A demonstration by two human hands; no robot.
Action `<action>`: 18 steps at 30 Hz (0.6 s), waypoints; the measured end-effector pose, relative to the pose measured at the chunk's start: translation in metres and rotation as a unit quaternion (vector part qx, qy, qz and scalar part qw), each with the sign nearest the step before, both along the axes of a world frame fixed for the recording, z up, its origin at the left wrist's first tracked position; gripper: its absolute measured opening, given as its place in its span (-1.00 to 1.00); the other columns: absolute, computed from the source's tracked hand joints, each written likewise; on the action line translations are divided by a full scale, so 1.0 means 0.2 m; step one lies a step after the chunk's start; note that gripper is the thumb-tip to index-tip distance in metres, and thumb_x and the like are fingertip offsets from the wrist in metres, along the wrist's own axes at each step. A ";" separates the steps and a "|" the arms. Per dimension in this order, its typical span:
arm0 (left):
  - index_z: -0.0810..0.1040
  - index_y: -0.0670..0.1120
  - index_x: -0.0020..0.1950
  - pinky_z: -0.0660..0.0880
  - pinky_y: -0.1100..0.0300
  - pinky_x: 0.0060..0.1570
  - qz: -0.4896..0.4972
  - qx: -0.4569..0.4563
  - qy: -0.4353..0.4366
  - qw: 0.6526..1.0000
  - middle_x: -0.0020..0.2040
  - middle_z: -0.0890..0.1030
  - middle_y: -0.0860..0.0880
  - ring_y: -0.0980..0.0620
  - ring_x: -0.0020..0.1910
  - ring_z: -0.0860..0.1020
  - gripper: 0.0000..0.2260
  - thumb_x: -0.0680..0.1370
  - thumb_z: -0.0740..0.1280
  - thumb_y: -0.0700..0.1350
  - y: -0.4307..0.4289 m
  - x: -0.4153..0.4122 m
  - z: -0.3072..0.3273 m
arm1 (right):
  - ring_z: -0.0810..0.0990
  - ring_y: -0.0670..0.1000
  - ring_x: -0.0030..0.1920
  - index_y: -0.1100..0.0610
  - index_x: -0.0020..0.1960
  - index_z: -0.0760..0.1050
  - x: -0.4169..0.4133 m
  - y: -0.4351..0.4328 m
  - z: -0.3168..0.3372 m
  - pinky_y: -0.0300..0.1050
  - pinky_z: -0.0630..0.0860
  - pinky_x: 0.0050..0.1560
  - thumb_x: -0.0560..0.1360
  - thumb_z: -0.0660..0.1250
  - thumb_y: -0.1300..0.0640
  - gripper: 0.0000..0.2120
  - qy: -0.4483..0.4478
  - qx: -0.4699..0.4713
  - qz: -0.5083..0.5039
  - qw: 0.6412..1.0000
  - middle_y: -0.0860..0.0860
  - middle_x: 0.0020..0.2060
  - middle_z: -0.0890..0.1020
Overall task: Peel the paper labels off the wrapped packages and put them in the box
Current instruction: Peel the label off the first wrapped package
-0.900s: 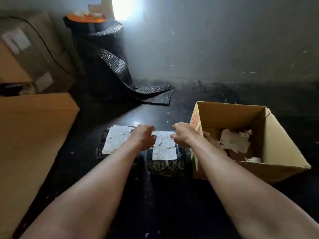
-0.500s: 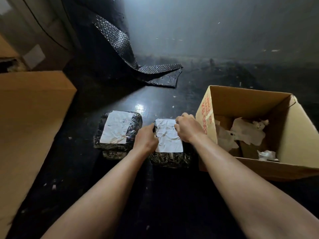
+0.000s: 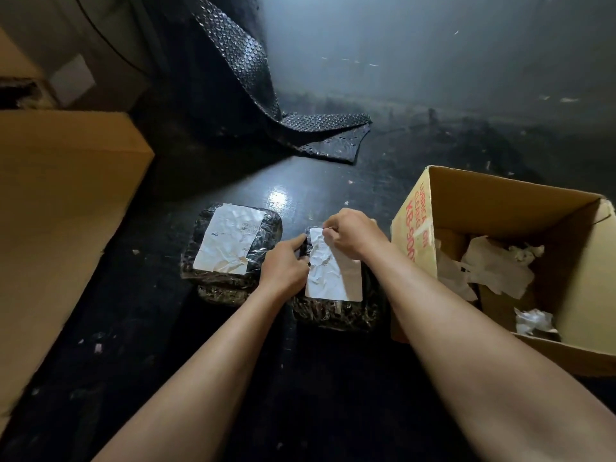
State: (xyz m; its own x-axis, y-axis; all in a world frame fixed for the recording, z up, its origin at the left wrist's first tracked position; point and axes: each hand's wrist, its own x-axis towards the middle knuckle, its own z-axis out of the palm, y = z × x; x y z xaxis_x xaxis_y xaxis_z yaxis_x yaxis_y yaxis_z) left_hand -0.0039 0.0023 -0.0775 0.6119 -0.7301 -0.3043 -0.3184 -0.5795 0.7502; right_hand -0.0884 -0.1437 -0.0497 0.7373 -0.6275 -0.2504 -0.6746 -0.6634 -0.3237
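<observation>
Two dark wrapped packages lie side by side on the black floor. The left package [image 3: 230, 285] bears a crinkled white label [image 3: 230, 243], untouched. The right package [image 3: 336, 315] has its own white label [image 3: 330, 278]. My right hand [image 3: 353, 233] pinches that label's far top edge, its fingers curled. My left hand [image 3: 283, 265] rests on the package's left side, its fingertips at the label's left edge. An open cardboard box [image 3: 413, 228] stands right of the packages with several torn paper pieces [image 3: 496, 265] inside.
A large flat cardboard box [image 3: 60, 208] fills the left side. A black bubble-wrap sheet [image 3: 300, 128] trails across the floor behind the packages, with more boxes at the back left. Small paper scraps dot the dark floor.
The view has tilted down and closer. My right hand has moved onto the right label's top edge and pinched it. My left hand has shifted along the package's left side.
</observation>
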 end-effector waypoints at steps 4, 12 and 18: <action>0.46 0.14 0.48 0.46 0.05 0.35 -0.008 -0.011 0.000 1.000 0.36 0.59 0.01 -0.01 0.36 0.54 -0.46 0.54 0.31 -0.23 -0.01 0.02 -0.02 | 0.57 0.10 0.24 -0.06 0.19 0.65 0.05 -0.02 -0.02 0.15 0.48 0.28 0.57 0.37 0.02 -0.78 -0.010 0.042 -0.009 0.999 -0.03 0.22 0.64; 0.49 0.14 0.46 0.44 0.19 0.30 0.007 -0.030 0.029 0.999 0.29 0.64 0.05 0.07 0.31 0.57 -0.49 0.56 0.35 -0.25 -0.01 0.03 -0.05 | 0.65 0.05 0.00 -0.04 -0.03 0.70 0.08 -0.07 -0.01 0.11 0.58 0.14 0.50 0.46 -0.01 -0.90 -0.026 0.113 -0.035 0.993 -0.03 -0.08 0.73; 0.33 0.15 0.57 0.38 0.05 0.45 -0.008 -0.020 0.083 0.996 0.44 0.52 -0.03 0.08 0.38 0.51 -0.46 0.63 0.32 -0.19 0.02 0.04 -0.10 | 0.65 0.03 -0.01 0.01 0.04 0.69 0.06 -0.08 -0.03 0.03 0.60 0.09 0.50 0.46 0.01 -0.85 -0.044 0.106 -0.026 0.993 0.00 -0.04 0.72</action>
